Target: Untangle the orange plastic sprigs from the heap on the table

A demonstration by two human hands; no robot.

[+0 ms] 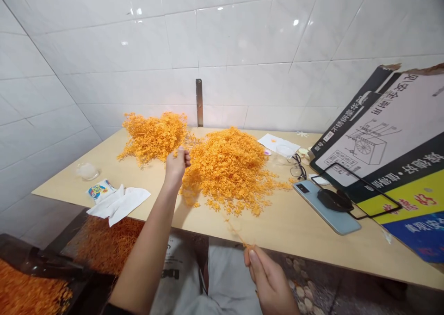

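My left hand (pixel 177 164) is closed in a fist above the table, between two heaps of orange plastic flower sprigs. Just below it hangs a blurred orange flower sprig (pixel 190 194), which seems to be in its grip. My right hand (pixel 268 278) is closed at the table's front edge, thumb pressed against the fingers. A thin orange stem (pixel 236 231) sticks out of that pinch towards the larger heap (pixel 231 162). Further left and back lies the smaller heap (pixel 154 137).
On the table (pixel 277 231) lie a tissue pack (pixel 100 190), white tissues (pixel 120 204), a phone (pixel 324 206), glasses (pixel 297 167) and a black-framed item (pixel 335 199). A printed carton (pixel 374 139) leans at right. More orange pieces (pixel 31 289) sit low at left.
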